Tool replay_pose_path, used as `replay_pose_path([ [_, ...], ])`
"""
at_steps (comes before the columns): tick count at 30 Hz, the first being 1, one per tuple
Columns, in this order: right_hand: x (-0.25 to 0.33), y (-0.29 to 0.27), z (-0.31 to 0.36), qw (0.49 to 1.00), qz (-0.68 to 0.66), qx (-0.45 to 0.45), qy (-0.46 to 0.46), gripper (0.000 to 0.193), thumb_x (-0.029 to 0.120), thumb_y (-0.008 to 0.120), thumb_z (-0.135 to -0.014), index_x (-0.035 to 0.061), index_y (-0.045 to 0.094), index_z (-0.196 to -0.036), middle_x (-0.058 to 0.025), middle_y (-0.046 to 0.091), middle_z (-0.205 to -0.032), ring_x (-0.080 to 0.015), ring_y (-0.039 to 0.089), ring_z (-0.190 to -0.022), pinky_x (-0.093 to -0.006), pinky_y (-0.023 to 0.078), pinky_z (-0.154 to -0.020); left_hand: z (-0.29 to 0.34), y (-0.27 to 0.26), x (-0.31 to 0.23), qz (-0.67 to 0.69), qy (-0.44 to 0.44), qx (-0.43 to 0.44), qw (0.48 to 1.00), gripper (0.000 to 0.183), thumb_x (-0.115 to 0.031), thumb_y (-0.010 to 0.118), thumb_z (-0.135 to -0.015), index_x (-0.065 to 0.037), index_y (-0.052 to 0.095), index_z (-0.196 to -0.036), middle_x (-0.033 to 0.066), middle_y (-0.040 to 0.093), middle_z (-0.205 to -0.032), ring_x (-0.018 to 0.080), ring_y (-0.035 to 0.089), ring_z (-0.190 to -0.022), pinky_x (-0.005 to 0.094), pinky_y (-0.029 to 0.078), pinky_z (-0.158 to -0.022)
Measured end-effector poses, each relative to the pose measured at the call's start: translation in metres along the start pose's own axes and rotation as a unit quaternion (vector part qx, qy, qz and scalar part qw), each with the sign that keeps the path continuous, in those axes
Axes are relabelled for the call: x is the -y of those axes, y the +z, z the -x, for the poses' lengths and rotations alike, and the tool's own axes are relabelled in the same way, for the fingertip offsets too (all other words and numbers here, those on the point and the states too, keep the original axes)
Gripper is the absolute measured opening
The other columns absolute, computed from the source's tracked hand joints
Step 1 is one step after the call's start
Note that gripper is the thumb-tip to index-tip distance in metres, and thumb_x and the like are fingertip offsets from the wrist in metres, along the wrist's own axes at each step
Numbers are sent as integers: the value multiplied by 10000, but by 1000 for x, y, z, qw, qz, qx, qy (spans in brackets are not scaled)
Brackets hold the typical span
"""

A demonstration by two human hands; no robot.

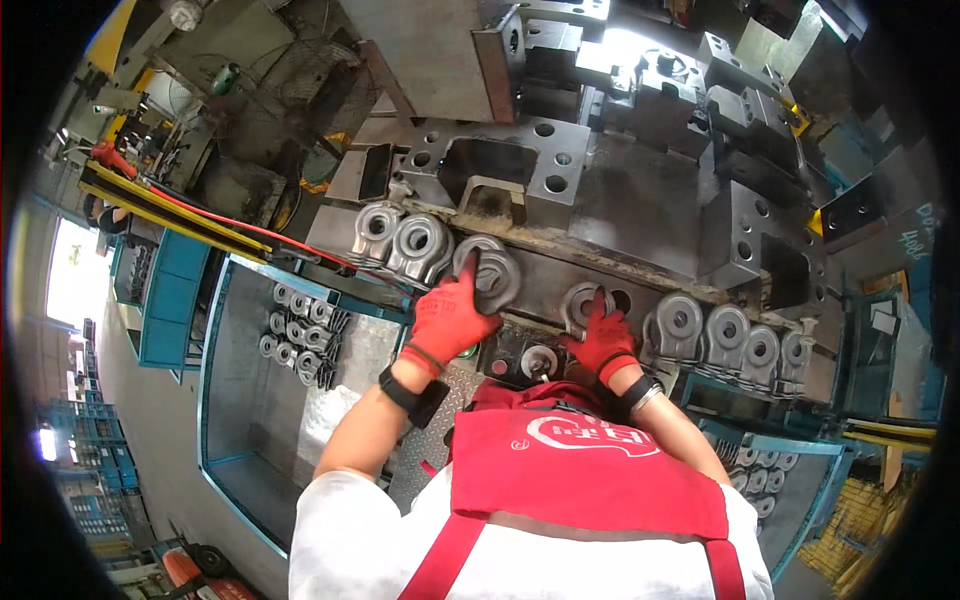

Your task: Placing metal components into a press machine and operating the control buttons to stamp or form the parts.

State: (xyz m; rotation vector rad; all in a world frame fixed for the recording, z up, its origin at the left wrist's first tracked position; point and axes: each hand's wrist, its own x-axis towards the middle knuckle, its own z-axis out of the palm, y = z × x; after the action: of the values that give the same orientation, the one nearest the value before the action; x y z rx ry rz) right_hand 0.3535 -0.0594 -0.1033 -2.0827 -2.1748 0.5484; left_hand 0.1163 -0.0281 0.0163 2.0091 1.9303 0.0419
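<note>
My left hand [452, 318], in a red glove, grips a grey ring-shaped metal part [497, 278] by its near left side; another round rim shows just behind it. My right hand [606, 342], also red-gloved, has its fingers on the right side of a second ring-shaped metal part [577, 312], which lies on the steel ledge [545, 283]. A round hole in the ledge shows beside those fingers. Left of my left hand stands a group of similar parts [420, 240]. To the right of my right hand, a leaning row of them [727, 330] lines the ledge.
Beyond the ledge rise heavy steel die blocks [545, 150]. A small control panel with a round button [500, 367] sits between my arms. Blue-framed bins [225, 400] holding more metal parts stand at both sides. A yellow bar [170, 210] and red hose run at the left.
</note>
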Motion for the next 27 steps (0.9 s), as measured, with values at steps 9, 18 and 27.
replay_pose_path([
  [9,10,9,6,997,21,14,69,1016,500,707,-625,90,188,-1396,-254,459,-1062,-393,529,-922,-464,452,-762,-54,72,38,4,4,-113,994,961,-514,659,-656,-87,215,-1393,233,531,-987,354,574,-867,443,464,-722],
  [18,20,4,15,998,19,7,57,955,402,761,-586,136,267,-1359,-230,489,-1090,-390,537,-935,-468,463,-784,-53,74,33,-39,5,-55,998,994,-543,656,-644,-54,214,-1388,226,533,-983,358,568,-849,454,451,-716],
  [27,-3,-14,-3,995,-22,36,92,1091,442,771,-546,133,171,-1403,-251,494,-1105,-392,530,-966,-459,462,-803,-47,75,55,-7,69,-95,993,934,-571,611,-680,-72,257,-1386,205,542,-961,375,557,-870,446,463,-732],
])
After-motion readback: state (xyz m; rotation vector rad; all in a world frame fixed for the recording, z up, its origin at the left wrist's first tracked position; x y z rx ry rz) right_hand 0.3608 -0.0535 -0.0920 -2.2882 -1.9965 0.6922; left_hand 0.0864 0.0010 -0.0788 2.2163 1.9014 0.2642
